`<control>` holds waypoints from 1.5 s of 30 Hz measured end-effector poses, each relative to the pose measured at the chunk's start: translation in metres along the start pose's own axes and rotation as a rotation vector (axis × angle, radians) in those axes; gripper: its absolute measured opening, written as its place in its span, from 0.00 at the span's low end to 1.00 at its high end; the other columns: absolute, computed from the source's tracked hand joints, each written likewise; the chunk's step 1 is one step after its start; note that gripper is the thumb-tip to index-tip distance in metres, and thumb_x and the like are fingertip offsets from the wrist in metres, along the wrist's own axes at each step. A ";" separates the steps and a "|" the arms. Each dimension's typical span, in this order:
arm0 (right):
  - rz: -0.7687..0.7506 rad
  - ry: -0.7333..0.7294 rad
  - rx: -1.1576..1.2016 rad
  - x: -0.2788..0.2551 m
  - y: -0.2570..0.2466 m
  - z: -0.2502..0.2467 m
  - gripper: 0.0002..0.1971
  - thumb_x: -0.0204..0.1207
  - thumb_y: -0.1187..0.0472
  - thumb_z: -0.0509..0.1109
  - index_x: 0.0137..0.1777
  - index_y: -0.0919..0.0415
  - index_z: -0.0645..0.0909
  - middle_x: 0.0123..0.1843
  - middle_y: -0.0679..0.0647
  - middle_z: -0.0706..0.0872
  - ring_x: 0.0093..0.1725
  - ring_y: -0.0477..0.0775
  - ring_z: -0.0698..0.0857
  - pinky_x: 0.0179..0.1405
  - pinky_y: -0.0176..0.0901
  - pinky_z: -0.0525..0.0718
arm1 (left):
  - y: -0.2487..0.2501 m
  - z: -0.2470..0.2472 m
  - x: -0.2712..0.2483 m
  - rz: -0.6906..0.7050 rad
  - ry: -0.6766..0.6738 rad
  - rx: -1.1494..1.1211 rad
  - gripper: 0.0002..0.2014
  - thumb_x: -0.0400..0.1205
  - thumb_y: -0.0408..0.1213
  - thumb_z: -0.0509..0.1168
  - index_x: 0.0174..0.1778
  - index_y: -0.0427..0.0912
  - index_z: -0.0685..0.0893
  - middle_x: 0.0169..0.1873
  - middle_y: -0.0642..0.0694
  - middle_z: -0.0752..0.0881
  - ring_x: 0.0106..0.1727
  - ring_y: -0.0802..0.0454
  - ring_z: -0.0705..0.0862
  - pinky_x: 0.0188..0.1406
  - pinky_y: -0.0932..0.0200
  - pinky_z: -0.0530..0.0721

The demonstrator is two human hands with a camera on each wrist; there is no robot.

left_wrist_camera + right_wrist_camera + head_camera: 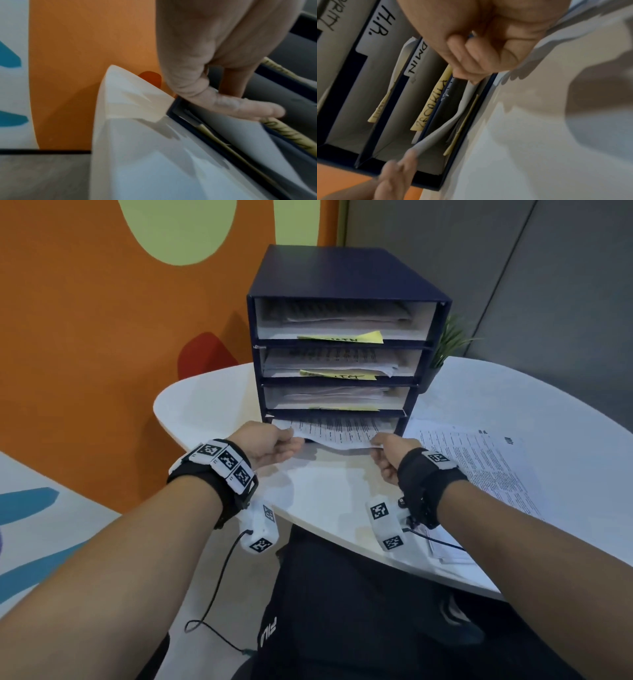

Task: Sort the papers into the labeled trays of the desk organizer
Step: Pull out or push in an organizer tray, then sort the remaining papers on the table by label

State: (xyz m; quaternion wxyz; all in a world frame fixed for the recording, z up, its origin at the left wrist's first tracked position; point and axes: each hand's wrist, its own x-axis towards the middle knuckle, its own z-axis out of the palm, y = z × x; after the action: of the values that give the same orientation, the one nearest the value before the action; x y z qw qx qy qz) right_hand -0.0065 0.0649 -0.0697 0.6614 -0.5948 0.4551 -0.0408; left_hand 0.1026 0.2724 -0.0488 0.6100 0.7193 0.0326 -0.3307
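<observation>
Both forearms reach forward from the near edge, each with a black wrist strap carrying white blocks printed with square black-and-white marker codes. Below them dark trousers [342, 611] show white lettering, too small to read.

At the near left corner of a printed sheet [337, 433], the left hand [265, 441] pinches the paper, thumb on top and fingers curled beneath. The right hand [394, 455] grips the sheet's near right corner with curled fingers. That sheet lies half inside the bottom tray of the dark blue desk organizer [342, 268], sagging a little in the middle, its near edge sticking out over the white bench [205, 405].

This organizer stands upright on the bench with four stacked trays, each holding papers. Yellow sticky labels [342, 337] hang on the tray fronts; from the head view their writing is not legible. From the right wrist view, white tabs read "H.R." [381, 21] and "DMIN" [417, 59], the first letter hidden by the hand, and a yellow note [429, 105] carries handwriting that cannot be made out for certain.

Right of the organizer, a loose stack of printed papers [479, 467] lies flat on the bench. A small green plant [448, 340] stands behind the organizer's far right corner.
</observation>
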 end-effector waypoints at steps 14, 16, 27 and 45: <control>0.071 -0.093 0.392 0.033 -0.026 0.020 0.17 0.88 0.62 0.53 0.72 0.67 0.71 0.76 0.63 0.75 0.59 0.54 0.85 0.54 0.42 0.83 | -0.001 0.032 -0.008 0.089 0.029 -0.327 0.13 0.79 0.13 0.56 0.55 0.30 0.75 0.53 0.35 0.84 0.63 0.44 0.87 0.42 0.59 0.87; -0.258 -0.079 -0.280 0.034 -0.016 0.022 0.23 0.89 0.56 0.49 0.82 0.61 0.60 0.84 0.55 0.62 0.78 0.52 0.69 0.70 0.39 0.64 | 0.000 0.032 -0.008 0.107 0.008 -0.348 0.19 0.78 0.12 0.54 0.62 0.31 0.73 0.56 0.36 0.80 0.65 0.43 0.86 0.40 0.58 0.88; -0.231 -0.257 -0.137 -0.013 -0.027 -0.064 0.07 0.81 0.64 0.66 0.55 0.60 0.82 0.46 0.59 0.92 0.33 0.53 0.86 0.31 0.37 0.80 | -0.008 0.050 -0.016 0.177 -0.106 0.058 0.20 0.82 0.23 0.62 0.69 0.44 0.74 0.60 0.49 0.90 0.57 0.49 0.91 0.67 0.46 0.84; -0.100 0.241 -0.917 -0.045 0.027 -0.245 0.25 0.73 0.55 0.71 0.67 0.67 0.79 0.63 0.62 0.85 0.60 0.61 0.86 0.56 0.50 0.84 | -0.022 0.242 -0.029 0.076 -0.047 0.385 0.32 0.76 0.37 0.71 0.76 0.34 0.72 0.70 0.33 0.79 0.65 0.37 0.83 0.49 0.50 0.85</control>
State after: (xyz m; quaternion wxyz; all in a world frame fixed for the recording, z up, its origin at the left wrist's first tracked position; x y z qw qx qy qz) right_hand -0.2054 -0.0842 -0.0374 0.2706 -0.8375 0.4705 0.0640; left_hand -0.0359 0.0704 -0.0619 0.4738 0.8155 -0.0729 -0.3243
